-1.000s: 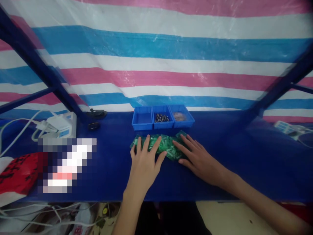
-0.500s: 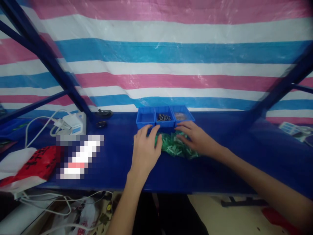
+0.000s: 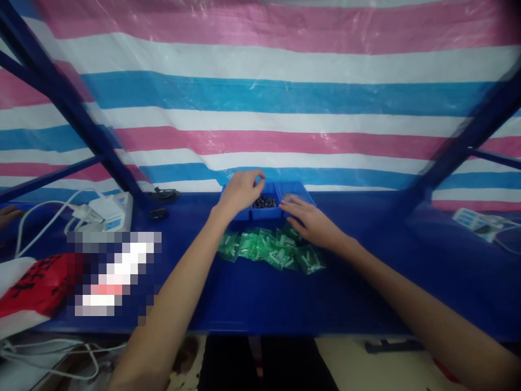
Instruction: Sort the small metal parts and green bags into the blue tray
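My left hand (image 3: 243,190) hovers over the left blue bin (image 3: 241,215), with fingers bent and thumb apart; nothing shows in it. Beside it, the middle blue bin (image 3: 266,213) contains small dark metallic pieces (image 3: 264,202). At the front of the right blue bin (image 3: 301,190), my right hand (image 3: 311,221) has its fingers stretched out and appears to hold nothing. Pale clear pieces in that bin are partly hidden behind those fingers. Several green-tinted plastic packets (image 3: 260,247) with light strips inside lie in a row in front of the bins, below both hands.
The blue table (image 3: 260,304) has a white power strip (image 3: 118,214) with cables on its left, near a red and white bag (image 3: 44,285) and a pixelated patch. Dark small items (image 3: 158,213) lie behind. Another person's hand (image 3: 8,215) shows at the left edge.
My left hand has moved up and away from the green packets to above the left bin. My right hand has shifted slightly down in the picture. The packets are now more spread out and visible.
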Action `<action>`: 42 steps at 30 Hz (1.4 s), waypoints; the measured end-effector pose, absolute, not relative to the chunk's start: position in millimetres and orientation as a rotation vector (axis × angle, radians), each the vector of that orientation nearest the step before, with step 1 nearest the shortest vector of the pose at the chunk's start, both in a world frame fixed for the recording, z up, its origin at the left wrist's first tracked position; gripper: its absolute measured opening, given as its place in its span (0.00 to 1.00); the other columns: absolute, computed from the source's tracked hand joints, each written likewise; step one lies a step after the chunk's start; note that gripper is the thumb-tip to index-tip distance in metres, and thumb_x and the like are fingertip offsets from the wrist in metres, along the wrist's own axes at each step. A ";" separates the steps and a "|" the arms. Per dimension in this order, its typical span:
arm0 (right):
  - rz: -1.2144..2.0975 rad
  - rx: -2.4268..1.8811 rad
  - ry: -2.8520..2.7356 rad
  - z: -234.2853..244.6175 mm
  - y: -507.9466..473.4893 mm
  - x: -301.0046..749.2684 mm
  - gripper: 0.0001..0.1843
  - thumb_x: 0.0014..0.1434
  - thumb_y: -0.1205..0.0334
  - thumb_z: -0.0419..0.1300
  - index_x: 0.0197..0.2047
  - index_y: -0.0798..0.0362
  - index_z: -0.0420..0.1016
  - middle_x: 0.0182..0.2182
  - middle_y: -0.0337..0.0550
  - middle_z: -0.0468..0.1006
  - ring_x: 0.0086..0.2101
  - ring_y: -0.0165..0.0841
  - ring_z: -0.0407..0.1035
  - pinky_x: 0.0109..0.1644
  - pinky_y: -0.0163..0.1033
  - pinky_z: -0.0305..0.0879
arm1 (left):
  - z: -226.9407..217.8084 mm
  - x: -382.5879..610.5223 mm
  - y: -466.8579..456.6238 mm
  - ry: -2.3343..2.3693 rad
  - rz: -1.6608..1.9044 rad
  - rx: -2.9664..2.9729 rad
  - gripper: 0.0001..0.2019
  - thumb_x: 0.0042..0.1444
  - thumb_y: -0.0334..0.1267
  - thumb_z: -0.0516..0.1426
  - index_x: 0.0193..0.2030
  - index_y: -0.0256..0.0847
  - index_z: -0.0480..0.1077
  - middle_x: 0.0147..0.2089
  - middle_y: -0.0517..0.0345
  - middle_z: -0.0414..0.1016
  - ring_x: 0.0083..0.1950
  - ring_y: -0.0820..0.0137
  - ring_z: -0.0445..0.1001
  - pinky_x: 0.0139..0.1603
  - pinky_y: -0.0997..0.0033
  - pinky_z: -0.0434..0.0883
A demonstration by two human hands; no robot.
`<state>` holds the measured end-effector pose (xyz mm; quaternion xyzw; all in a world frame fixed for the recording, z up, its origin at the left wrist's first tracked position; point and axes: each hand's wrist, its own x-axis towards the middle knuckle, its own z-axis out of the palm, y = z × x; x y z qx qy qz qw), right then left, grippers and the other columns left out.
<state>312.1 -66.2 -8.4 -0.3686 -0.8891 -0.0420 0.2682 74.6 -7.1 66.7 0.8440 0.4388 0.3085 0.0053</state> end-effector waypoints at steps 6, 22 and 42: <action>-0.137 -1.028 -2.326 -15.4 -64.1 308.6 0.24 0.67 0.65 0.53 0.65 0.53 0.70 0.63 0.53 0.70 0.64 0.47 0.63 0.67 0.61 0.63 | 32.6 48.6 -16.5 1.408 0.969 2.741 0.14 0.69 0.41 0.49 0.49 0.40 0.74 0.41 0.52 0.74 0.46 0.62 0.72 0.51 0.61 0.69; -0.110 -1.078 -2.251 -19.8 -65.4 306.5 0.24 0.66 0.65 0.54 0.65 0.53 0.68 0.61 0.54 0.73 0.61 0.45 0.67 0.65 0.58 0.66 | -2.2 31.1 -26.9 1.369 0.752 2.816 0.17 0.69 0.50 0.51 0.56 0.46 0.74 0.60 0.49 0.67 0.56 0.59 0.73 0.57 0.57 0.72; -0.163 -1.092 -2.192 -20.7 -69.1 303.9 0.21 0.67 0.64 0.52 0.61 0.56 0.72 0.59 0.56 0.75 0.64 0.49 0.63 0.65 0.62 0.64 | -5.7 40.4 -31.7 1.443 0.692 2.946 0.10 0.68 0.42 0.56 0.49 0.41 0.73 0.63 0.47 0.66 0.57 0.56 0.72 0.52 0.56 0.70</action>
